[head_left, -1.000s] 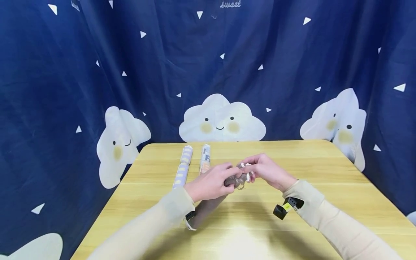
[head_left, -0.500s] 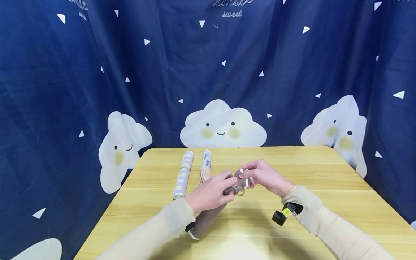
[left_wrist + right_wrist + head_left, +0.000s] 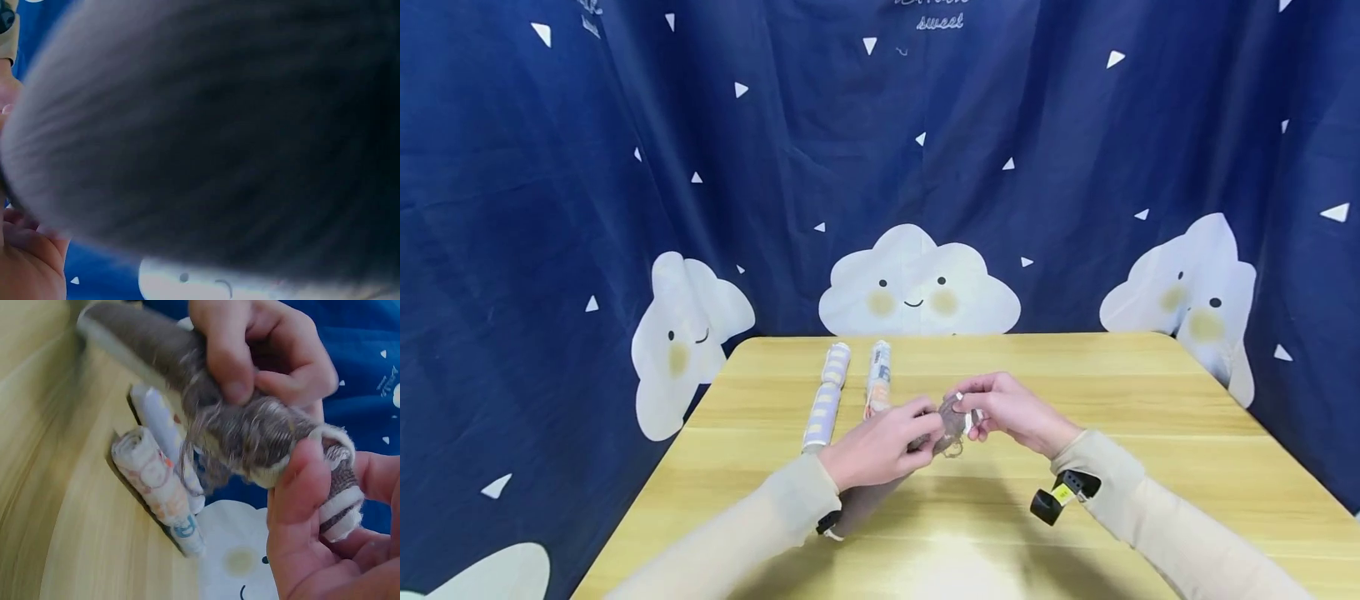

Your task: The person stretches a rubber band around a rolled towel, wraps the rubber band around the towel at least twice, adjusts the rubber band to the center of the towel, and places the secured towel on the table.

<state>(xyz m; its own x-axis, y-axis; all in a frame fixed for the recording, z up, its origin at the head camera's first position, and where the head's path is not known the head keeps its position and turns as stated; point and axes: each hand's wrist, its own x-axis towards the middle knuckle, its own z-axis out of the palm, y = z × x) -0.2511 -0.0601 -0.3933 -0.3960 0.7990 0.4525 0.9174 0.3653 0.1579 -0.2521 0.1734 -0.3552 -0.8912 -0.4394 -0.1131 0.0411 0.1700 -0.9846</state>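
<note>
A long grey-brown knitted roll (image 3: 955,421) with white bands at one end is held above the table, running down to the lower left under my left wrist. My left hand (image 3: 883,446) grips its middle with curled fingers. At the far end, my right hand (image 3: 1013,414) pinches the white-banded tip between thumb and fingers. Loose threads hang from the knitted roll (image 3: 269,437) between both hands in the right wrist view. In the left wrist view the blurred knitted roll (image 3: 206,137) fills most of the picture.
A lilac roll with pale yellow bars (image 3: 822,412) and a white printed roll (image 3: 878,379) lie side by side beyond my left hand on the wooden table (image 3: 1120,500). A dark blue curtain (image 3: 1045,108) with white clouds stands behind the table.
Both hands keep hold of the knitted roll with small shifts. My left hand's fingers have moved slightly away from the banded end, and more of the knit shows between the hands.
</note>
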